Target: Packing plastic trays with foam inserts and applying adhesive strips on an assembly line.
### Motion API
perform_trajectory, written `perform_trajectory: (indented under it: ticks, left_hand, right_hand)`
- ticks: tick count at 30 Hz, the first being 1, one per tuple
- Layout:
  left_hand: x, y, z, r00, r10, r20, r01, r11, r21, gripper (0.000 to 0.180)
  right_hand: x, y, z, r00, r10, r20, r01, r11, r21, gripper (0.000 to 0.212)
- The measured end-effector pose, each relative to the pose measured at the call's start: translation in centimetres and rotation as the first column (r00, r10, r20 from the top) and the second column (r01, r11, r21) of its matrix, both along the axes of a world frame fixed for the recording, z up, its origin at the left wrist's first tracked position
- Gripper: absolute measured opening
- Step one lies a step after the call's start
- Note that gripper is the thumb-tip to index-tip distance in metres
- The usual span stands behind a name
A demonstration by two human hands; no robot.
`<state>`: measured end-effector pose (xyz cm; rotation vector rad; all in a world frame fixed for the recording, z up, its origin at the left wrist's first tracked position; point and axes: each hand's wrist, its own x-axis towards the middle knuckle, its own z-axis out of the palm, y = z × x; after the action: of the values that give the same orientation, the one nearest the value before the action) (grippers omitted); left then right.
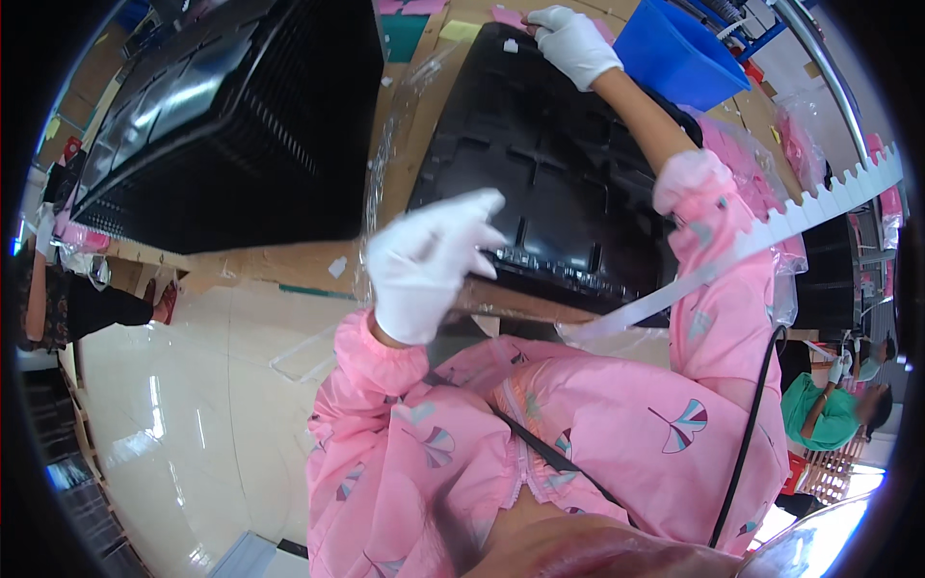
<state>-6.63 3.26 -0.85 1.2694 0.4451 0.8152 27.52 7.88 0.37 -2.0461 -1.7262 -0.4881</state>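
Observation:
My left hand (424, 265), in a white glove, hangs over the near left corner of a large black plastic panel (549, 164). Its fingers are apart, with nothing seen in them. The panel lies on the brown work table, its ribbed, glossy face up. At the panel's far edge, my right hand (575, 46), also gloved in white, has its fingers drawn together near pink pieces (509, 15). What they pinch, if anything, is too small to make out. A small white piece (511, 45) lies on the panel close to that hand.
A big black slotted casing (279, 144) stands at left, with clear plastic wrap (390, 144) beside it. A blue bin (674, 53) is at far right, near pink bags (737, 154). A white toothed strip (752, 246) crosses before my right sleeve. Other people are farther off on both sides.

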Motion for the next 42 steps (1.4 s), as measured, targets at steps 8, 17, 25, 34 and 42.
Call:
perform_trajectory:
  ticks: [8, 17, 25, 34, 42]
  left_hand:
    - [-2.2, -0.3, -2.9, 0.980, 0.158, 0.118, -0.125, 0.962, -0.244, 0.035]
    - [-3.8, -1.7, -3.5, 0.985, 0.123, 0.123, -0.086, 0.958, -0.273, 0.034]
    - [-4.4, -1.8, -3.8, 0.985, 0.121, 0.124, -0.082, 0.957, -0.279, 0.033]
    - [-4.6, -1.6, -4.0, 0.989, 0.103, 0.105, -0.071, 0.960, -0.271, 0.035]
    - [-4.7, -1.4, -4.2, 0.989, 0.108, 0.103, -0.076, 0.958, -0.275, 0.035]
  right_hand:
    - [-16.2, -11.2, 0.3, 0.864, 0.120, -0.489, -0.190, 0.977, -0.095, 0.017]
    - [-18.6, -11.0, -0.5, 0.943, -0.046, -0.331, -0.045, 0.964, -0.262, 0.016]
    - [-20.2, -10.6, 0.7, 0.963, -0.173, -0.207, 0.078, 0.914, -0.398, 0.018]
    - [-20.6, -10.4, 0.3, 0.979, -0.177, -0.099, 0.121, 0.901, -0.416, 0.018]
    - [-20.9, -10.6, 0.4, 0.968, -0.212, -0.137, 0.143, 0.908, -0.393, 0.018]
